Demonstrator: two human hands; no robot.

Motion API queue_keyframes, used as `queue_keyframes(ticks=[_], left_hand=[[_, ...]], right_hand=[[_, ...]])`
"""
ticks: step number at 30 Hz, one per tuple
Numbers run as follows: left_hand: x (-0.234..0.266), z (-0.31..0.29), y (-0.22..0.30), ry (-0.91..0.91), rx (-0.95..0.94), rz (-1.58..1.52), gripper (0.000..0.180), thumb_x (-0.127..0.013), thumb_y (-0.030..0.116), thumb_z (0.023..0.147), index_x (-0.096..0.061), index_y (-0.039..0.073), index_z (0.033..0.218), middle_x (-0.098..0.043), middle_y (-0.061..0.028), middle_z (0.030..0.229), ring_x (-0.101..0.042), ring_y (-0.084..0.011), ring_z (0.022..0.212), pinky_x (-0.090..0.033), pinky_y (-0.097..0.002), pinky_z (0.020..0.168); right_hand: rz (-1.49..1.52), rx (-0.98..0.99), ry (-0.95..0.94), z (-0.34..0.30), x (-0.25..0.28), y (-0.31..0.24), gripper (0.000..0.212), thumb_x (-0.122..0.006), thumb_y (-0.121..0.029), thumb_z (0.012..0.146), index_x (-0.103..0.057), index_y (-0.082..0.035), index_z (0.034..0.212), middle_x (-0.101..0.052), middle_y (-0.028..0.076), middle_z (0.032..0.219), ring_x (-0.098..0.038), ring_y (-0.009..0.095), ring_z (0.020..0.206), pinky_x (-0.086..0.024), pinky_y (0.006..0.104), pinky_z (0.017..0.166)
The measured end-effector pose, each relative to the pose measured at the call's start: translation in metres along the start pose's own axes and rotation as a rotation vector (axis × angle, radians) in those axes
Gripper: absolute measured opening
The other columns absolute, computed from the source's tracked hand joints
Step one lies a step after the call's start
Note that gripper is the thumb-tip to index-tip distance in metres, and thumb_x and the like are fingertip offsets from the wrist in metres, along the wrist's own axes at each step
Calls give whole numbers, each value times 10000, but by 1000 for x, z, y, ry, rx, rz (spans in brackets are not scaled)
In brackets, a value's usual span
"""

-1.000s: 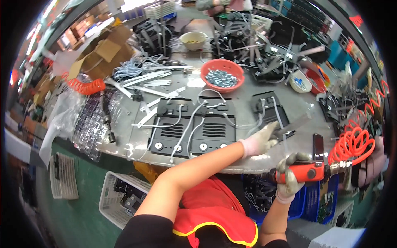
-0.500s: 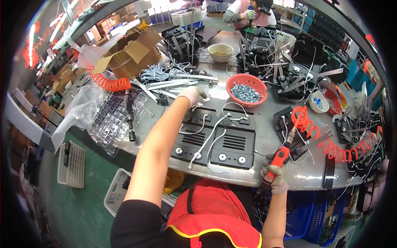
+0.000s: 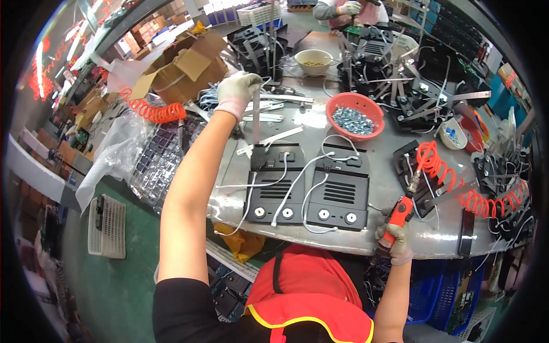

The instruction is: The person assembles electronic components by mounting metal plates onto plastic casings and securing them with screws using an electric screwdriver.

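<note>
The head view looks from the left one of two fisheye cameras worn side by side on the person's head. It faces forward and steeply down, with the red apron (image 3: 306, 277) nearest, then the counter (image 3: 311, 117) reaching away. Its wide field spans both the left hand (image 3: 236, 94) and right hand (image 3: 396, 243); straight edges bend toward a dark rim.

No text, number or sign can be read; tiny pale marks on the black panel (image 3: 337, 204), near on the surface (image 3: 378, 163), are too small to tell.
</note>
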State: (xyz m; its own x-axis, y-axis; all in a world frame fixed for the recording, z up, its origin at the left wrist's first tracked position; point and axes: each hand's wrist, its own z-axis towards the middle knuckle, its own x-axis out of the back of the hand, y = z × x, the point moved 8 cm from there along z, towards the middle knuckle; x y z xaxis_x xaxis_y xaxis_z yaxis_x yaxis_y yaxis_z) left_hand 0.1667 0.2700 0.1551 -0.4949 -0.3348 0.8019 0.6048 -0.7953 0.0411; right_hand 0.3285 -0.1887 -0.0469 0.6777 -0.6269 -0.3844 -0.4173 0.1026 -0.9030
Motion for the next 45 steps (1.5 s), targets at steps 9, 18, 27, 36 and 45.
queue_keyframes(ticks=[9, 18, 27, 36, 45], left_hand=[[-20, -13, -11, 246, -167, 309, 226, -596, 144, 775, -693, 243, 954, -646, -37, 956, -642, -251, 847, -510, -393, 741], [-161, -50, 99, -628, -465, 51, 271, -582, 230, 819, -669, 259, 1074, -666, -64, 1020, -651, -270, 899, -524, -406, 754], [-26, 22, 32, -102, -84, -42, 176, -596, 309, 842, -707, 223, 947, -671, -83, 912, -651, -284, 860, -520, -388, 747], [-36, -21, -31, -336, 126, -70, 491, -649, 298, 786, -573, 72, 1216, -633, -228, 1082, -618, -342, 1012, -484, -410, 875], [-71, -145, -98, -820, 524, -21, 605, -669, 488, 772, -565, 56, 1183, -661, -204, 1042, -641, -295, 999, -487, -372, 877]], right_hand=[[19, 10, -25, -1, -1, -1, 553, -677, -214, 683, -485, 4, 1154, -548, 84, 804, -542, 178, 600, -480, 338, 557], [63, -17, -35, -1, 0, 5, 599, -705, -228, 652, -479, 11, 1153, -502, 62, 774, -520, 188, 572, -458, 356, 535], [98, -17, -18, 0, 1, 0, 559, -699, -206, 689, -491, 24, 1154, -559, 86, 762, -574, 198, 598, -497, 331, 562], [89, 48, 20, -2, 2, 0, 564, -661, -208, 695, -465, 14, 1176, -493, 68, 801, -531, 181, 611, -477, 345, 569], [58, 16, 25, -4, -3, -1, 597, -693, -246, 681, -460, 0, 1172, -506, 66, 804, -524, 165, 608, -471, 328, 563]])
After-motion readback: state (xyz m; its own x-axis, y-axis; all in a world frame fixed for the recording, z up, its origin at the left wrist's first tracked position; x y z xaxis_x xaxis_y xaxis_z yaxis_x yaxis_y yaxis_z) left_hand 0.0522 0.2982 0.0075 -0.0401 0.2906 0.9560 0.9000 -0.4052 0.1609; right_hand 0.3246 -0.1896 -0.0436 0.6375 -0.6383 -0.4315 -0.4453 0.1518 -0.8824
